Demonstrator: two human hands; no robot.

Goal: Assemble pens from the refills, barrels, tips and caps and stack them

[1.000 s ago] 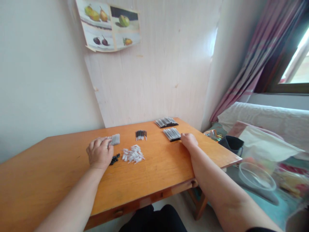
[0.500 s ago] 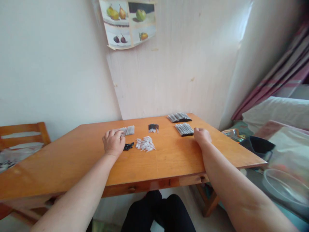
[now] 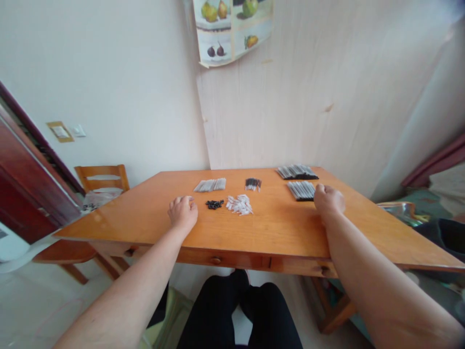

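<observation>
— Well, your row of clear sticks with black ends (image 3: 301, 191) lies near the back right corner of the desk (image 3: 276, 232). Does your right hand (image 3: 329, 198) hold one?
— I can't tell. Your fingers are curled at the row's right end and hide what's inside. Press softly there, so the sticks lie flat, side by side.
— What should you watch out for?
— The other row (image 3: 297, 172), just behind, at the back edge. A big push might bump it.
— And farther left?
— Small dark sticks (image 3: 253, 184), then white bits (image 3: 240, 204) and black bits (image 3: 214, 204) nearer the front edge. Your left hand (image 3: 182, 213) is left of those, fingers bent; I can't tell if it has anything.
</observation>
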